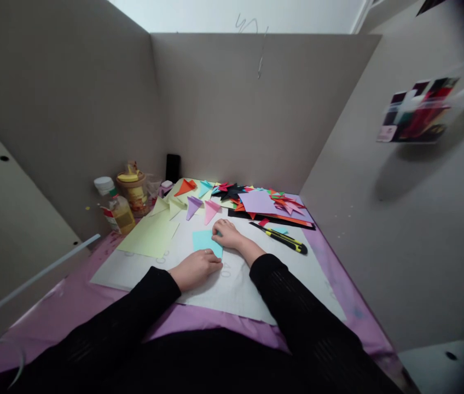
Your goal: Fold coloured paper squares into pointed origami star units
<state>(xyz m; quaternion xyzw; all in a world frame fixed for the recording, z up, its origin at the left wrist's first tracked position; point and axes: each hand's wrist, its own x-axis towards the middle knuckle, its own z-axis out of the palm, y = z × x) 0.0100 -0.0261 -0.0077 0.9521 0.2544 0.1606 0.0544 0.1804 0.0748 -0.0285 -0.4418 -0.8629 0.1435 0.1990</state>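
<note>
A light blue folded paper (pixel 204 241) lies on the white mat (pixel 232 284) in front of me. My left hand (pixel 196 268) rests on its near corner, fingers pressing down. My right hand (pixel 227 233) presses on its right edge, fingers curled on the paper. Just beyond lie folded paper triangles: a purple one (pixel 193 206), a pink one (pixel 211 209), an orange one (pixel 185 187) and a cyan one (pixel 204 187). Both arms wear black sleeves.
A yellow-black utility knife (pixel 284 239) lies right of my hands. A heap of coloured papers (pixel 265 203) sits at the back right, a pale green sheet (pixel 150 232) at left. Bottles and a jar (pixel 123 202) stand at the left wall. Cardboard walls enclose the purple table (pixel 71 301).
</note>
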